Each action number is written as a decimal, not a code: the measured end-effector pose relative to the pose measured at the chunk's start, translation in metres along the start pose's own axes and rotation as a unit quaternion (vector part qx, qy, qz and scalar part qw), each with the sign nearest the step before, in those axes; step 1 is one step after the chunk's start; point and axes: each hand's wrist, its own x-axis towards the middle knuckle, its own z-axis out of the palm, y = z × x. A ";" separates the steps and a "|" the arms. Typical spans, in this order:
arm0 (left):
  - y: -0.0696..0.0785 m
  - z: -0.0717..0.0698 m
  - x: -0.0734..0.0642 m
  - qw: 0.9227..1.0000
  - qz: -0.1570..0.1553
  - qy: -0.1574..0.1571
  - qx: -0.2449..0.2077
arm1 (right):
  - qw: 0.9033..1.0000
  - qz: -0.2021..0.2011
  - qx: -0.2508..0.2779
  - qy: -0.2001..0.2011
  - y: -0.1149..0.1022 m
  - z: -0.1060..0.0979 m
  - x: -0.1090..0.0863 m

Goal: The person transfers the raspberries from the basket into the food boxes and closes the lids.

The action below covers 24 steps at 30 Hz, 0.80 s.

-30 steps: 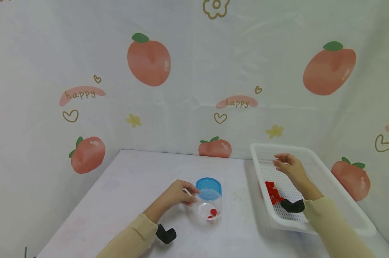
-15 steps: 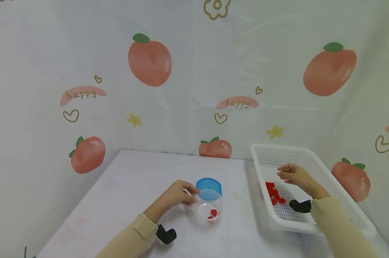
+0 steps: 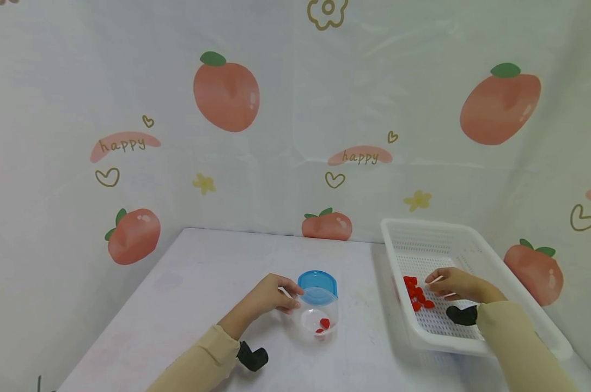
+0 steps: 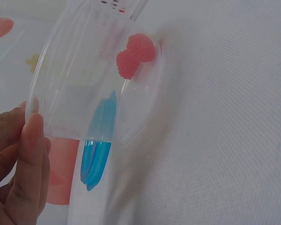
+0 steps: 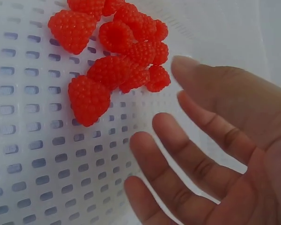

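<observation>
My left hand (image 3: 274,293) pinches the rim of a clear plastic tub (image 4: 70,70) between thumb and fingers. Two red raspberries (image 4: 139,49) lie inside the tub, on its bottom. Inside the white basket, my right hand (image 3: 459,284) hovers over the perforated floor with its fingers spread and nothing in them. Several red raspberries (image 5: 110,70) are clustered beside its fingertips, apart from them, along the basket's left side in the head view.
The white basket (image 3: 525,313) stands at the right of the table (image 3: 217,256). A blue lid (image 3: 317,280) lies just behind the tub. Behind the table hangs a fruit-printed cloth (image 3: 275,179).
My right hand has come down and nearer within the basket, toward the raspberries. The left hand and the tub have stayed in place.
</observation>
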 end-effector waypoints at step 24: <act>0.000 0.000 0.001 1.000 0.000 0.000 -0.008 | 0.995 0.080 -0.013 -0.050 0.002 0.008 0.001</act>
